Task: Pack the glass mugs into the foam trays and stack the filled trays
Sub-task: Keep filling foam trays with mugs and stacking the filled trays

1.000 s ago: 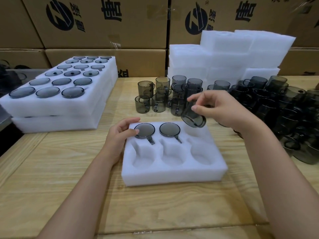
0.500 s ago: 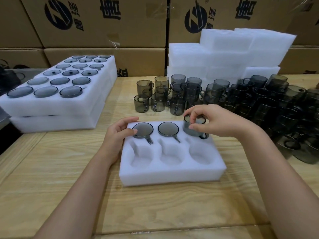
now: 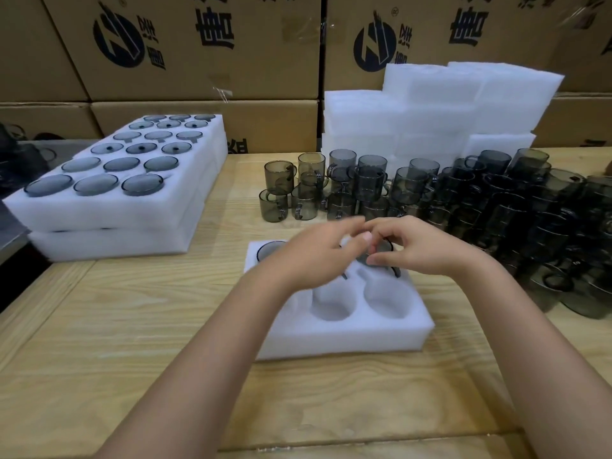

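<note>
A white foam tray (image 3: 341, 329) lies on the wooden table (image 3: 116, 326) straight ahead of the person, and both hands meet over its far row of pockets. The right hand (image 3: 424, 250) comes in from the right with thumb and forefinger curled in a narrow pinch on the rim of the back-right mug (image 3: 384, 251). This smoky grey glass mug sits sunk in the far right pocket, with its handle pointing toward the near edge.

The left hand (image 3: 314, 256) reaches across from the left with its fingers loosely stretched out and holding nothing. It is blurred, so I cannot tell whether its fingertips touch the right hand or only hover just beside it. It covers the middle pocket of the far row. To its left, the back-left mug (image 3: 270, 248) shows as a dark rim in the far left pocket. The near row of pockets (two are plainly in sight) holds no glass.

Behind the tray, the loose mugs (image 3: 430, 200) stand crowded together, some stacked, spreading off toward the right edge of the table. At the far left are the filled trays (image 3: 139, 207), laid two layers deep, with round glass bottoms showing in rows across the top. A pile of empty foam trays (image 3: 430, 117) stands beyond the mugs, against stacked cardboard boxes (image 3: 198, 54).
</note>
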The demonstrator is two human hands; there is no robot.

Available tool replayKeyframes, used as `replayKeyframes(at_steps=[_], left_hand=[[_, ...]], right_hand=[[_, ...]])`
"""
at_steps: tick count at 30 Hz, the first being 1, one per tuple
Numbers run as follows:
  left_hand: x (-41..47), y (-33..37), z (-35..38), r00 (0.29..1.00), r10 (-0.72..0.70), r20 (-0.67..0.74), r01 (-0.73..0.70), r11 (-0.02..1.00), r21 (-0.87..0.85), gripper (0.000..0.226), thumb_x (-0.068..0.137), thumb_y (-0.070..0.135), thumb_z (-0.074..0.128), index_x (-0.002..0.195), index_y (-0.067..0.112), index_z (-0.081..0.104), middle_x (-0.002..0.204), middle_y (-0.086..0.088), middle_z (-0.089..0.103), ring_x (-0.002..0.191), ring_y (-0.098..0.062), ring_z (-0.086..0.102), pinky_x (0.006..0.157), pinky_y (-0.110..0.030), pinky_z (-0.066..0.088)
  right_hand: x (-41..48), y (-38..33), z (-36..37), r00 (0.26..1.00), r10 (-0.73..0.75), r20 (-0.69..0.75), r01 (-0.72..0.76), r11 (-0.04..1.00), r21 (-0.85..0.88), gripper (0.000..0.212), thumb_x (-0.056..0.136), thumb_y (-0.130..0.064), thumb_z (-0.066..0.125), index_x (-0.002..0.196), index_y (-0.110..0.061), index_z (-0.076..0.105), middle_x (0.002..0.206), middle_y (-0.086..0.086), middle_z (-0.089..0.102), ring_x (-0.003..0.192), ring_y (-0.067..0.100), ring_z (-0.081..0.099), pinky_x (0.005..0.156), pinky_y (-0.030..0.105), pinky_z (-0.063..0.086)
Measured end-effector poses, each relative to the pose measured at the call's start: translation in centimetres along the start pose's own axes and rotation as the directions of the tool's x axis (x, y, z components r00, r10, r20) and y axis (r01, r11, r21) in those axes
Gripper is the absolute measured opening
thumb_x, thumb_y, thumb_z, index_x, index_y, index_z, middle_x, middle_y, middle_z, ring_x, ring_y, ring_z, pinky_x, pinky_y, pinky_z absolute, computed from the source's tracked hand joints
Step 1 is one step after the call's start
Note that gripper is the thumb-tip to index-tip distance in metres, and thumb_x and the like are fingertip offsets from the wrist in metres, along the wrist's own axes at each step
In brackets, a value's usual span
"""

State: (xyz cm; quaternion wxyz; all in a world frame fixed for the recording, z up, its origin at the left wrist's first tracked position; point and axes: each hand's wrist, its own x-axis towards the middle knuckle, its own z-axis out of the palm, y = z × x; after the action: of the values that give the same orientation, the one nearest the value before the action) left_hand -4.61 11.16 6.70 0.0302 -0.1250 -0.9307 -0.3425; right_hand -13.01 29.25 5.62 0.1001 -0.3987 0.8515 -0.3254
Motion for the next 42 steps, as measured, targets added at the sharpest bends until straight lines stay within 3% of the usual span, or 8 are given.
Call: replayKeyframes(at_steps=[3,10,17,21,26,34,39,42], left_hand=[[0.2,-0.6,2.3,0.993,-0.017,0.12,-0.012,0.972,0.237,0.057,0.1,0.048,0.03,0.152,0.029,0.018,0.158,0.009,0.021,0.141,-0.015,0.029,0.11,-0.031,0.029],[0.1,-0.9,4.0,0.995,-0.018,0.101,-0.036,0.86,0.51,0.073,0.096,0.061,0.016,0.153,0.017,0.008,0.161,0.006,0.005,0.146,-0.005,0.0,0.119,-0.039,0.001],[-0.4,-0.8,4.1,0.976,-0.104,0.191,-0.003,0.871,0.492,0.118,0.071,0.088,0.034,0.151,0.015,-0.011,0.16,0.008,-0.013,0.144,-0.003,-0.016,0.116,-0.048,-0.015],[0.3,-1.4,3.4,0.981,-0.091,0.174,-0.005,0.874,0.486,0.111,0.075,0.084,0.035,0.152,0.018,-0.009,0.16,0.009,-0.011,0.145,-0.002,-0.011,0.117,-0.047,-0.012],[1.5,-2.4,2.6,0.982,-0.096,0.161,0.002,0.866,0.5,0.103,0.079,0.08,0.035,0.153,0.021,-0.007,0.16,0.01,-0.009,0.145,-0.002,-0.007,0.118,-0.047,-0.006],[1.9,-2.7,1.9,0.995,-0.029,-0.099,0.061,0.94,0.336,0.065,0.095,0.058,0.034,0.149,0.022,0.029,0.148,0.003,0.042,0.138,-0.013,0.03,0.116,-0.04,0.016],[-0.3,-4.6,-2.0,0.675,-0.133,-0.726,0.033,0.988,-0.15,0.018,0.093,0.035,0.053,0.093,0.024,0.068,0.079,0.02,0.063,0.075,0.011,0.056,0.069,-0.004,0.039],[-1.8,-7.6,-4.4,0.417,-0.375,-0.828,-0.078,0.893,-0.444,0.019,0.088,0.025,0.047,0.079,0.024,0.064,0.076,0.01,0.067,0.076,-0.004,0.064,0.076,-0.018,0.046]], right_hand=[[-0.3,0.6,1.1,0.997,0.02,-0.078,-0.01,0.991,0.133,0.016,0.08,-0.008,0.071,0.089,-0.019,0.063,0.111,-0.008,0.066,0.103,0.016,0.063,0.087,0.042,0.05],[-1.5,1.8,3.5,0.991,0.106,-0.075,-0.072,0.931,0.359,0.069,0.086,-0.047,0.054,0.145,-0.034,0.02,0.157,-0.013,0.01,0.142,-0.004,0.008,0.118,0.031,0.013],[-1.4,1.9,5.1,0.954,0.125,-0.274,-0.004,0.914,0.405,0.043,0.101,-0.032,0.034,0.143,-0.036,0.026,0.154,-0.013,0.024,0.143,0.002,0.013,0.119,0.038,0.011],[-1.2,1.5,5.0,0.834,0.13,-0.536,-0.084,0.99,0.109,0.037,0.101,-0.03,0.038,0.134,-0.017,0.048,0.135,-0.004,0.05,0.129,0.013,0.042,0.104,0.026,0.03],[-2.3,1.7,3.0,0.568,-0.08,-0.819,-0.356,0.873,-0.333,0.023,0.088,-0.014,0.059,0.108,-0.003,0.064,0.106,0.012,0.066,0.096,0.035,0.054,0.081,0.041,0.038],[-5.3,5.2,-1.6,0.399,0.222,-0.889,-0.789,0.577,-0.21,0.053,0.086,-0.025,0.057,0.134,-0.005,0.043,0.147,0.016,0.031,0.135,0.038,0.019,0.107,0.052,0.014],[-5.7,6.3,-1.9,0.46,0.218,-0.861,-0.785,0.554,-0.279,0.047,0.089,-0.018,0.056,0.133,-0.007,0.045,0.136,0.016,0.047,0.131,0.035,0.032,0.109,0.05,0.013],[-5.7,6.6,-2.1,0.446,0.167,-0.879,-0.773,0.567,-0.285,0.043,0.087,-0.013,0.057,0.129,-0.007,0.05,0.128,0.018,0.054,0.125,0.036,0.039,0.108,0.05,0.016]])
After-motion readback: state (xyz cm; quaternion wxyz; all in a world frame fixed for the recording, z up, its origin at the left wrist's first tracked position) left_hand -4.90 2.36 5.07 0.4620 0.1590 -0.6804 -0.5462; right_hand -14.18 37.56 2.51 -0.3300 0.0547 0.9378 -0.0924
